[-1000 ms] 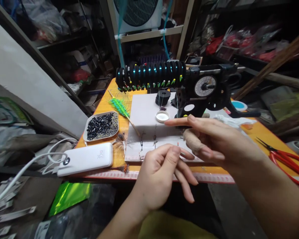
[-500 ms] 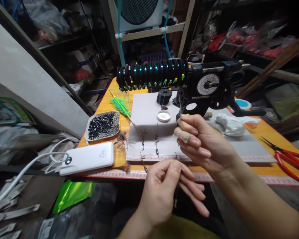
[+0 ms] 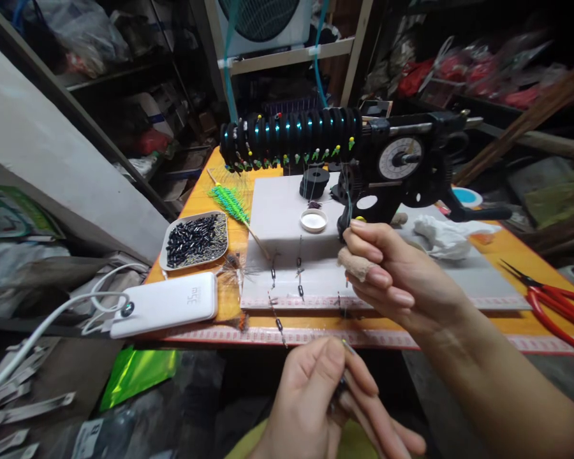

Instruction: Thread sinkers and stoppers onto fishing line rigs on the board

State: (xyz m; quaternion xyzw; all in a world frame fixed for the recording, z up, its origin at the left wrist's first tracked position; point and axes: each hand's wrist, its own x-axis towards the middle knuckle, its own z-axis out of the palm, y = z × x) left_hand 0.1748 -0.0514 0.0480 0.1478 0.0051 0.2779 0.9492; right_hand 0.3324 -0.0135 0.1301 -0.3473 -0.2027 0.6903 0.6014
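Observation:
My right hand pinches thin fishing line between thumb and forefinger, below the right end of a row of black foam spools on a winding machine. One of its fingers wears a beige wrap. Lower and nearer, my left hand is closed, thumb against forefinger, with a small yellow-tipped end showing at the pinch. Dark small parts show beneath its fingers, partly hidden. Several short rigs with black sinkers lie along the front of the white board.
Left on the table are a tray of black sinkers, a white power bank with cable, and a green bristly stick. A small white lid sits mid-board. Red-handled pliers and crumpled tissue lie right.
My left hand has moved down toward me, away from my right hand, and its lower fingers have shifted. My right hand has moved slightly right, still pinching the line.

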